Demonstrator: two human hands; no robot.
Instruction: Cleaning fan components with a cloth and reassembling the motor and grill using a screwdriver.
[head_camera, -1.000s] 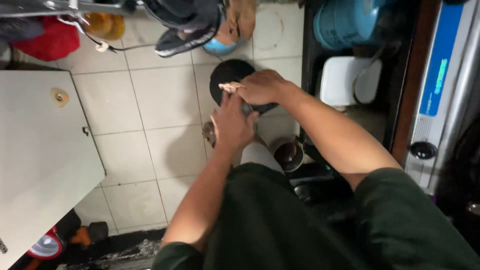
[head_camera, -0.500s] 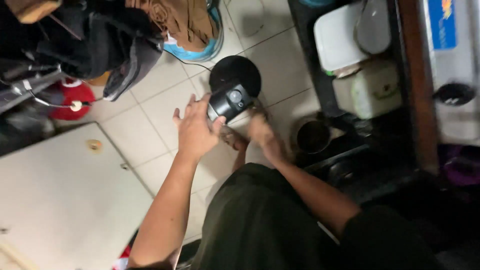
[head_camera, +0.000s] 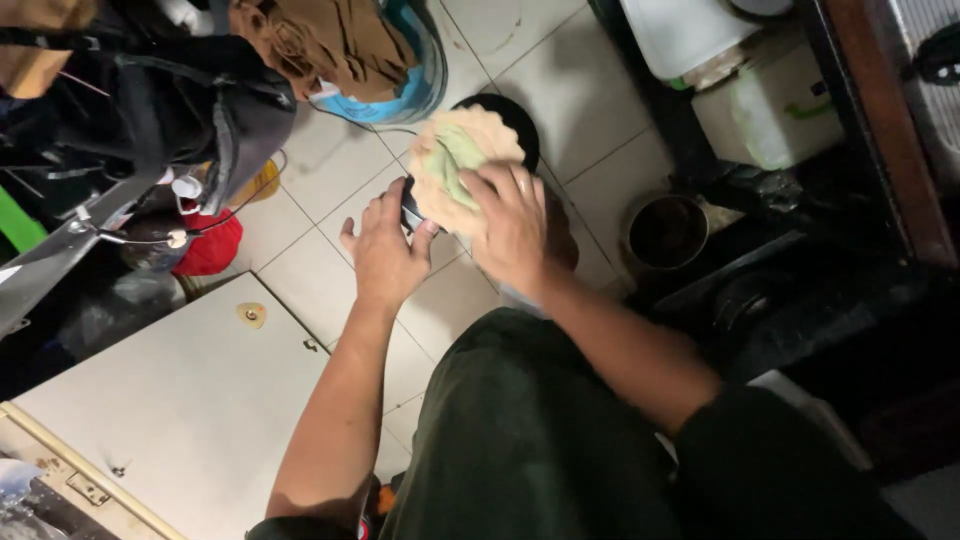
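Near the upper middle of the frame the left hand (head_camera: 385, 255) grips a small dark object (head_camera: 412, 212), fingers curled round its lower left side, thumb toward the centre. What the object is cannot be told, since most of it is hidden. The right hand (head_camera: 515, 225) is closed on a crumpled pale green and beige cloth (head_camera: 455, 165) and presses it against the top of that dark object, so the cloth covers it almost wholly. Both hands meet there, above the tiled floor (head_camera: 310, 270).

Just behind the cloth, toward the top of the frame, lies a round black disc (head_camera: 522, 122) on the tiles. At upper left hangs a heap of dark bags and straps (head_camera: 160, 100), with a brown cloth and blue rim (head_camera: 400, 85) beside it and a red thing (head_camera: 212, 245) below. A pale cabinet top (head_camera: 190, 400) fills the lower left. To the right of the hands stands a dark round pot (head_camera: 667, 230) near a white container (head_camera: 770, 115) in the upper right. The person's dark green clothing (head_camera: 520, 440) fills the lower middle
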